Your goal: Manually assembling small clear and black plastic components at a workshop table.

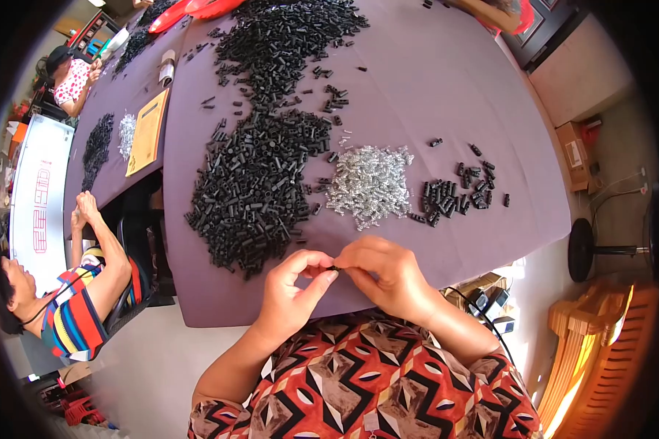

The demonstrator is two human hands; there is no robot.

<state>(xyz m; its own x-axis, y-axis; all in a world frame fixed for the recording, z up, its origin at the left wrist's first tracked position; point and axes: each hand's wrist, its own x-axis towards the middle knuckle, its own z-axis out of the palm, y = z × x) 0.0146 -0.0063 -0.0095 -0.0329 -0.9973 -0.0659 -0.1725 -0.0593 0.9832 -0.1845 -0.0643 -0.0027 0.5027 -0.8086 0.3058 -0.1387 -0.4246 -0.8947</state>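
Note:
Close to the table's front edge, my left hand (293, 291) and my right hand (389, 276) meet fingertip to fingertip. Between them they pinch a small black part (332, 268), mostly hidden by the fingers. A large heap of short black tubular parts (252, 194) lies beyond my left hand and stretches toward the far side. Straight ahead of my hands is a pile of small silvery springs (371, 186). To the right of the springs sits a smaller, looser group of black parts (458, 194).
A purple cloth covers the table (483, 241). Red trays (198, 9) stand at the far end. On the left, a person in a striped shirt (80, 307) works near a yellow folder (148, 135). Another person (69, 80) sits farther back. Stacked orange-brown chairs (600, 344) stand at right.

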